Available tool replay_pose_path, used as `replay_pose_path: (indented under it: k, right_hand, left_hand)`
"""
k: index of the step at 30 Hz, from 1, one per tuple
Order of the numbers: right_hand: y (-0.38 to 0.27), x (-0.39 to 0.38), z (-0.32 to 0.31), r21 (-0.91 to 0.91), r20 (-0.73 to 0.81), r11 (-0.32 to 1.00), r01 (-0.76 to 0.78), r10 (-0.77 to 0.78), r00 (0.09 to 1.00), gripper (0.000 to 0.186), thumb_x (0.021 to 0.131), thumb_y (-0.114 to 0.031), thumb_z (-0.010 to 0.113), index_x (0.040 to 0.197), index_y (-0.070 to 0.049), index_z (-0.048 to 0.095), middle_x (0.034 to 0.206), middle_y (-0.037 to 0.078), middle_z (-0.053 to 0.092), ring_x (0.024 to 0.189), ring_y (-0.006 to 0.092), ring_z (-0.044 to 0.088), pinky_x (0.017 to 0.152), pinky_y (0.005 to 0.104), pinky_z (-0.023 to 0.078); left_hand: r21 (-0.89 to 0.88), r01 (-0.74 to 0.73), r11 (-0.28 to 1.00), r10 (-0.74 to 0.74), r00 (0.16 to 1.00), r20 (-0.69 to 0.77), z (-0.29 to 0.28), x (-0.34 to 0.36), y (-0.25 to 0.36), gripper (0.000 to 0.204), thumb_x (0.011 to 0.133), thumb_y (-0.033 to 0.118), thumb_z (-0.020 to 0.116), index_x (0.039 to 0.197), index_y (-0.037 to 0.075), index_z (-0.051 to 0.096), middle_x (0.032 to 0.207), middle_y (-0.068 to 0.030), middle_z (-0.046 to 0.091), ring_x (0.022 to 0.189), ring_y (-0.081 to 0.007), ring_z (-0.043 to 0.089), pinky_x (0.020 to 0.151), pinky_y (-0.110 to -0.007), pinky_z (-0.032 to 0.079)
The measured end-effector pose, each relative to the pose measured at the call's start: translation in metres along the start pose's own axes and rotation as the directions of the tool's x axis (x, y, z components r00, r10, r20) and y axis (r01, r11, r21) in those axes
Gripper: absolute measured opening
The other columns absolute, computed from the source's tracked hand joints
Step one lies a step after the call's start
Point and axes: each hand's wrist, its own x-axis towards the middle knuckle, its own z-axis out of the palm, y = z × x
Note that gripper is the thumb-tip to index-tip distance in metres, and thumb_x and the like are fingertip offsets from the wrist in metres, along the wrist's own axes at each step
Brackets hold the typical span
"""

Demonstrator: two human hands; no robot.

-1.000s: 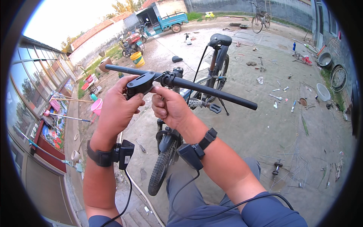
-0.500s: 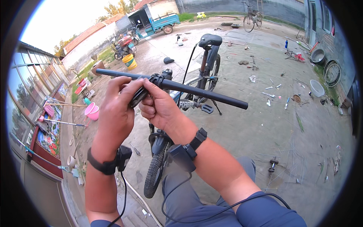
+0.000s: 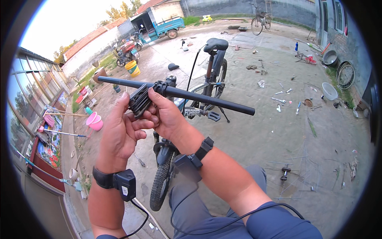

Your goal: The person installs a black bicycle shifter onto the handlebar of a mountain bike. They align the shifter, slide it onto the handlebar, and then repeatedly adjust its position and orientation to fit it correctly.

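Observation:
My left hand (image 3: pixel 123 131) cradles a black folding multi-tool (image 3: pixel 137 102) at its fingertips, thumb raised along the tool's side, with several folded bits showing. My right hand (image 3: pixel 167 119) pinches the same tool, its thumb near the black stem clamp (image 3: pixel 160 87). The tool is just left of the clamp, which sits on a straight black handlebar (image 3: pixel 215 101) without grips. Below stands a bicycle, with its black saddle (image 3: pixel 215 45) behind the bar and its front tire (image 3: pixel 158 191) beneath my hands.
A screwdriver (image 3: pixel 139 159) lies beside the front wheel. Scattered wrenches (image 3: pixel 278 99), a hub with loose spokes (image 3: pixel 285 173), a plastic basin (image 3: pixel 329 91) and wheel rims (image 3: pixel 345 76) lie to the right. Pink buckets (image 3: pixel 94 121) stand left. A blue cargo tricycle (image 3: pixel 165 26) is parked behind.
The multi-tool has been turned from its flat face to its side with the bits. My left wrist has rotated, turning the palm more upward, and my right thumb has moved up beside the clamp.

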Motion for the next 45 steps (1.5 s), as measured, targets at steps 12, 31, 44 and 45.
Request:
replay_pose_path:
  k: [12,31,44,45]
  right_hand:
    - [-0.003,-0.006,0.003,-0.037,-0.043,0.998,-0.051,0.049,0.998,0.036,0.099,-0.052,0.062,0.085,-0.02,0.051,0.062,-0.007,0.042,0.047,0.0066,0.038,0.042,0.0221,0.026]
    - [-0.006,0.002,0.017,-0.06,-0.105,0.995,-0.084,0.077,0.991,0.045,0.094,-0.053,0.069,0.074,-0.018,0.05,0.06,-0.006,0.04,0.044,0.0065,0.036,0.039,0.0227,0.023]
    - [-0.004,-0.003,0.008,-0.06,-0.038,0.997,-0.043,0.041,0.998,0.039,0.097,-0.049,0.067,0.079,-0.018,0.052,0.06,-0.006,0.042,0.045,0.006,0.038,0.039,0.0218,0.024]
    - [-0.005,-0.004,0.007,-0.048,-0.041,0.997,-0.059,0.057,0.998,0.039,0.096,-0.049,0.068,0.081,-0.019,0.049,0.061,-0.006,0.04,0.045,0.0059,0.037,0.039,0.0217,0.024]
  left_hand:
    - [0.95,-0.288,0.117,0.564,0.807,0.175,-0.007,-0.004,0.018,0.054,0.081,0.013,0.073,0.13,-0.004,0.054,0.1,-0.0153,0.068,0.077,-0.0202,0.07,0.067,-0.034,0.056]
    - [0.557,-0.242,0.794,0.334,0.94,-0.068,-0.021,-0.009,-0.017,0.05,0.093,0.031,0.069,0.131,0.002,0.053,0.107,-0.0122,0.067,0.091,-0.0207,0.071,0.064,-0.028,0.054]
    - [0.429,-0.191,0.883,0.247,0.966,-0.077,-0.027,-0.003,-0.01,0.04,0.094,0.012,0.067,0.129,-0.004,0.055,0.103,-0.0106,0.069,0.083,-0.0165,0.073,0.059,-0.024,0.057]
    - [0.504,-0.234,0.831,0.31,0.948,-0.071,-0.028,-0.002,-0.009,0.044,0.093,0.008,0.067,0.132,-0.005,0.053,0.105,-0.0112,0.068,0.085,-0.0159,0.073,0.061,-0.024,0.057]
